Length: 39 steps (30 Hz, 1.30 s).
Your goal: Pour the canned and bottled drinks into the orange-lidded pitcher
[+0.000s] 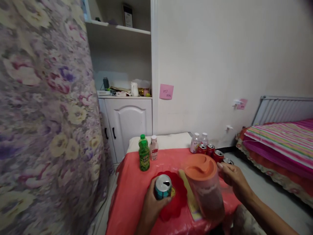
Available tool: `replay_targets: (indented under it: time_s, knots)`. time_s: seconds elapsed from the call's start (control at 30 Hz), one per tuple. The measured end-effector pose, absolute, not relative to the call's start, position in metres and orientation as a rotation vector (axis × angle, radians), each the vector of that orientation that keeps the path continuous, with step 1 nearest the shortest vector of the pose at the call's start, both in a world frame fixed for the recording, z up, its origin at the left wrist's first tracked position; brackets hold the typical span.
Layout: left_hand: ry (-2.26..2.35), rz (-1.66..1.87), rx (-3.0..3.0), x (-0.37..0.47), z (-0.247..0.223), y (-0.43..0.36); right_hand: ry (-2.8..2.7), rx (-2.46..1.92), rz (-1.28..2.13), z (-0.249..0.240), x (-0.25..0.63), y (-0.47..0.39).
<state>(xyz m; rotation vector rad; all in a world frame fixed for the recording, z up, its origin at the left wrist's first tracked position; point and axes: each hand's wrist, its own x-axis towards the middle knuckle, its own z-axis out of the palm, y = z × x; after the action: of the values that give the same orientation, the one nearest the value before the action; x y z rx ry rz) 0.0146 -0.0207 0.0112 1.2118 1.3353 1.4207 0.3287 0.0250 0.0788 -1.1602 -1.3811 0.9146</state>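
Note:
My left hand (153,205) is wrapped round a teal drink can (163,187) with an opened silver top. The can is upright above a red scalloped plate (177,182). At the right, my right hand (231,174) is closed beside the orange lid of a clear plastic pitcher (207,195), at its handle side; the handle itself is blurred. Brownish liquid shows inside the pitcher, which leans with its lid toward the can. Under and beside the pitcher lies a yellow cloth (192,199).
Green-capped bottles (144,156) and a white-capped bottle (154,148) stand at the table's back left. Several cans (210,150) and two pale bottles (195,143) line the right side. A red cloth (129,182) covers the table; a bed (281,140) is beyond at right.

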Motion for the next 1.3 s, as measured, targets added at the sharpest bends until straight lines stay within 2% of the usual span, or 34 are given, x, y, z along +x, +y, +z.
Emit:
replay_targets:
  time_s: [0.3, 0.97, 1.3]
  knots:
    - [1.413, 1.404, 1.25, 0.008, -0.009, -0.011, -1.035, -0.958, 0.842, 0.048, 0.33, 0.045]
    - [1.486, 1.429, 1.218, -0.006, -0.04, -0.004, -1.022, -0.936, 0.833, 0.004, 0.315, 0.081]
    - [1.468, 1.441, 1.228, 0.003, -0.023, -0.009, -1.141, -1.037, 0.842, 0.002, 0.332, 0.07]
